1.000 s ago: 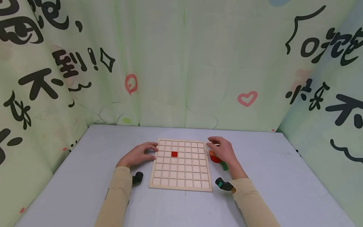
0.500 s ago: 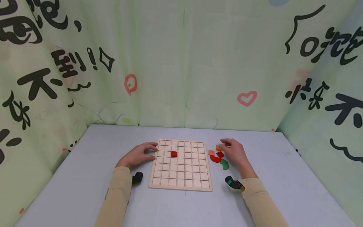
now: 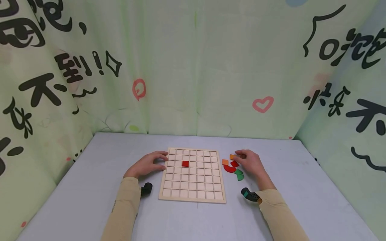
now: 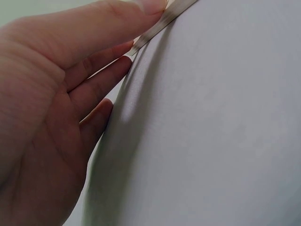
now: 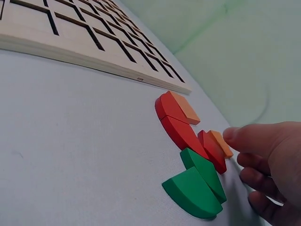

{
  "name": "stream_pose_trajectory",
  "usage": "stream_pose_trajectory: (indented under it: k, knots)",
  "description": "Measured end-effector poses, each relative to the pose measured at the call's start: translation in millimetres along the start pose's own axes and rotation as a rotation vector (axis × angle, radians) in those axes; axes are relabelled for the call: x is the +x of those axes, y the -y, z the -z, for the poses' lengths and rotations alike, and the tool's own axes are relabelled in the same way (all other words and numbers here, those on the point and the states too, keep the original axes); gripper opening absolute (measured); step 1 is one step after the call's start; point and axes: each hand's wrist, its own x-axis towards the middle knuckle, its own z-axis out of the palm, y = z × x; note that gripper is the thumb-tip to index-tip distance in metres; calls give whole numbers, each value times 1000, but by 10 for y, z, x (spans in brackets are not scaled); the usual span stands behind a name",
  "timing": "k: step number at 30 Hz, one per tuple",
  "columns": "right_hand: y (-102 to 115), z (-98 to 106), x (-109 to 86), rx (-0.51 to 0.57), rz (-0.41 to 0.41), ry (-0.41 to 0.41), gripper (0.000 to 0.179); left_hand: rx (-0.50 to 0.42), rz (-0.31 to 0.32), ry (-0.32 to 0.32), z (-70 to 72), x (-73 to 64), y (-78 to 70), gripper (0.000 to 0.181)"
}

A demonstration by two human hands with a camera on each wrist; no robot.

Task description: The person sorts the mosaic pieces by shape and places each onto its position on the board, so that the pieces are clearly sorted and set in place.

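Moved the right hand point(image 3: 249, 162) toward 3 o'clock since the earlier frame, bringing fingers point(image 5: 257, 181) nearest the orange block point(image 3: 232, 156), at their 9 o'clock, with pinch or gap impossible to tell.

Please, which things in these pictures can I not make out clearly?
Head view: the right hand covers part of the farther orange piece.
Right wrist view: its thumb hides what lies behind, so contact with that piece is unclear.
Right wrist view: left and top edges crop the grid board.
Left wrist view: top edge cuts off most of the grid board.
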Motion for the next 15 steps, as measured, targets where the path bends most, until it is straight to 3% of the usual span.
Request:
stream_pose_trajectory:
  k: [15]
  knots:
    - [47, -59, 7, -73, 75, -7, 36, 6, 0, -2, -8, 9, 3, 32]
